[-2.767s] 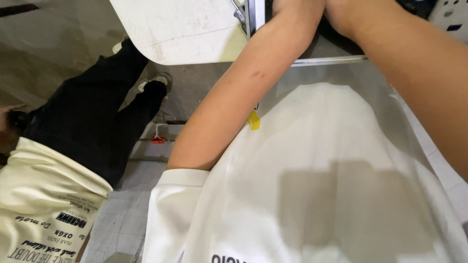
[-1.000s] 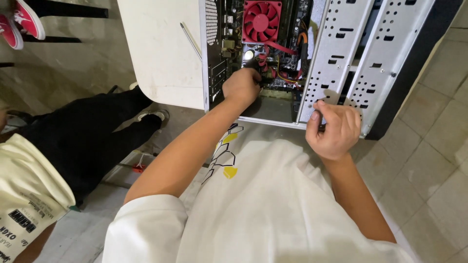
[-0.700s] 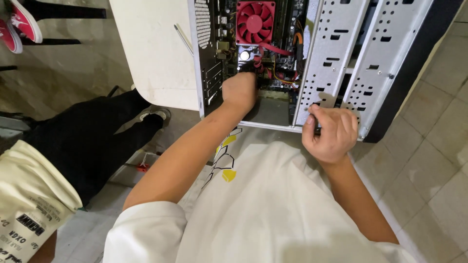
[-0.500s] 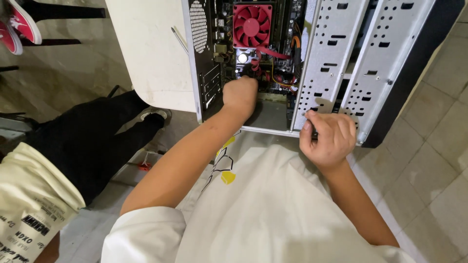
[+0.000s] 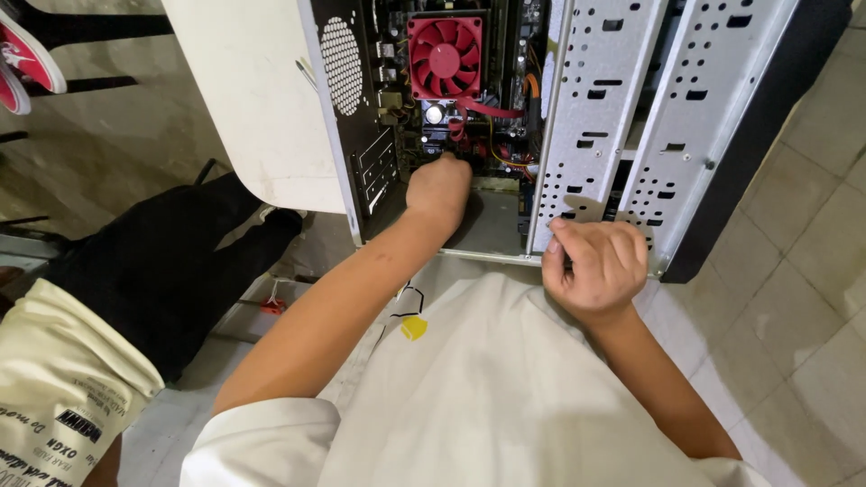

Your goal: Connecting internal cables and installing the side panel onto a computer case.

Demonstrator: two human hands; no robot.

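Observation:
An open desktop computer case [image 5: 361, 162] lies in front of me, its motherboard and a red cooling fan [image 5: 445, 56] exposed. My left hand [image 5: 439, 188] reaches into the case below the fan, fingers curled among red cables; what it holds is hidden. My right hand [image 5: 595, 266] is closed around the lower edge of the perforated metal drive cage [image 5: 604, 117], thumb pressed against its corner. My white shirt fills the bottom of the view.
The case's white side panel [image 5: 253, 99] stands at the left. Another person in black trousers [image 5: 171, 271] and a cream printed shirt sits at the lower left. A red shoe [image 5: 27, 63] shows at the top left. Tiled floor [image 5: 803, 271] lies at the right.
The view has swung from my shirt and arms up to the open case. My left hand has pushed deeper into the case, and my right hand has shifted along the cage's lower edge.

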